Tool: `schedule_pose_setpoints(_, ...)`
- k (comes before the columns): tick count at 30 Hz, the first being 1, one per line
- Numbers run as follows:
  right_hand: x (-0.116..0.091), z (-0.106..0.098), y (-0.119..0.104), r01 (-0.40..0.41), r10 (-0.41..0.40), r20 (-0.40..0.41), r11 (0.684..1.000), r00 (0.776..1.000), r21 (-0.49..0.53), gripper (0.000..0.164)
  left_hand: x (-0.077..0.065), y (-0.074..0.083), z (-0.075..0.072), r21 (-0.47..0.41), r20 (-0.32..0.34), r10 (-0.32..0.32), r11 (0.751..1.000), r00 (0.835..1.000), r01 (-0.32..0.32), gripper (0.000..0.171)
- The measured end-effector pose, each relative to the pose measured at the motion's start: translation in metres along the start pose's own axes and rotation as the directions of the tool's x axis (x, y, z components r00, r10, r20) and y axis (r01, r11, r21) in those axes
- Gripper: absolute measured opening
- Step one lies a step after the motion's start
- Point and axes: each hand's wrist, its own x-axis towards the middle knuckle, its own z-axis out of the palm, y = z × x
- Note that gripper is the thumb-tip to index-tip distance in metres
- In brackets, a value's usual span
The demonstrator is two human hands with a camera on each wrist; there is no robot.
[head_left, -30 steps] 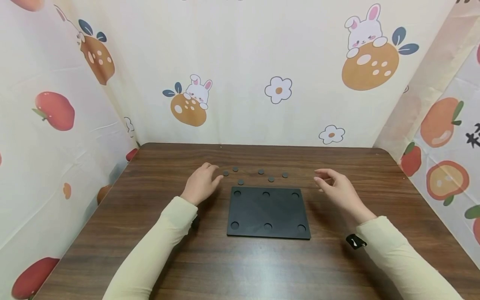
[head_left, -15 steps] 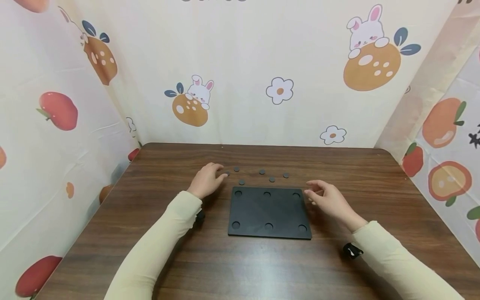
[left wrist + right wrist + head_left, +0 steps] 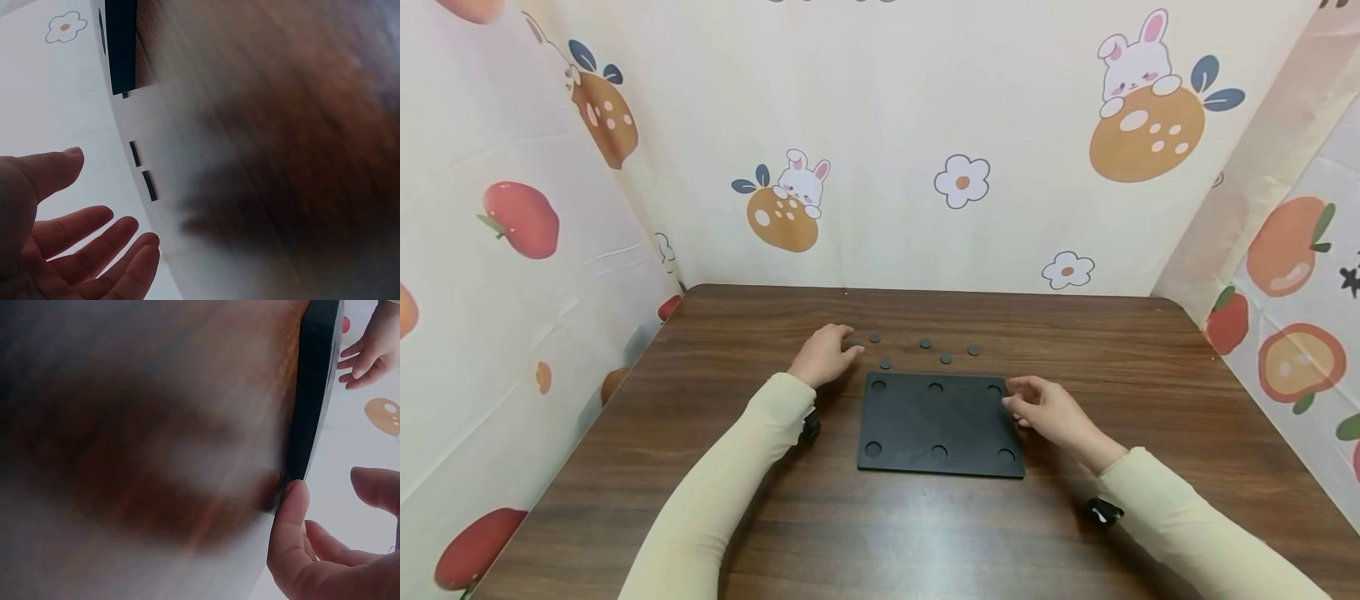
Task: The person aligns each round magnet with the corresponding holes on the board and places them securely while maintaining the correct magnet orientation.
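A black rectangular board (image 3: 940,423) with round recesses along its far and near edges lies on the table. Beyond it are several small dark discs (image 3: 926,342). My left hand (image 3: 824,357) hovers by the leftmost disc, which is partly hidden behind the fingertips. In the left wrist view its thumb and fingers (image 3: 94,250) are apart, holding nothing, with two discs (image 3: 150,185) seen edge-on. My right hand (image 3: 1051,413) is at the board's right edge, fingers loosely bent. In the right wrist view a fingertip (image 3: 297,494) appears to touch the board, the thumb standing away.
The brown wooden table (image 3: 790,533) fills the lower view. A cream curtain (image 3: 880,225) printed with rabbits, fruit and flowers hangs behind it and along both sides. A small black device (image 3: 1103,512) is worn under the right wrist.
My left hand has moved rightward to the leftmost disc, covering part of it. My right hand has come left and nearer, reaching the board's right edge. Discs and board stay put.
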Motion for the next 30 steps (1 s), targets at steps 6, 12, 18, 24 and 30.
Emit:
schedule_pose_setpoints(6, -0.001, 0.001, 0.0, -0.017, 0.017, 0.015, 1.0, 1.0, 0.005, 0.061, 0.005, -0.001, 0.004, 0.009, 0.028, -0.007, 1.0, 1.0, 0.006, 0.051)
schedule_pose_setpoints(12, 0.002, 0.003, 0.001, -0.035, 0.034, 0.022, 0.999, 0.999, 0.015, 0.065, 0.009, -0.002, 0.007, 0.045, 0.047, -0.002, 0.999, 0.999, -0.001, 0.048)
schedule_pose_setpoints(18, 0.003, 0.005, -0.002, -0.078, 0.077, 0.038, 0.996, 0.996, 0.039, 0.065, 0.011, 0.002, 0.006, 0.098, 0.055, 0.007, 0.995, 0.998, -0.012, 0.045)
schedule_pose_setpoints(24, 0.004, 0.006, -0.003, -0.094, 0.093, 0.04, 0.995, 0.995, 0.033, 0.063, 0.013, 0.004, 0.006, 0.121, 0.068, -0.015, 0.993, 0.998, 0.006, 0.044)
schedule_pose_setpoints(30, 0.007, 0.006, 0.0, -0.101, 0.099, 0.038, 0.994, 0.994, 0.037, 0.06, 0.019, 0.002, 0.008, 0.137, 0.057, -0.018, 0.991, 0.998, 0.01, 0.036)
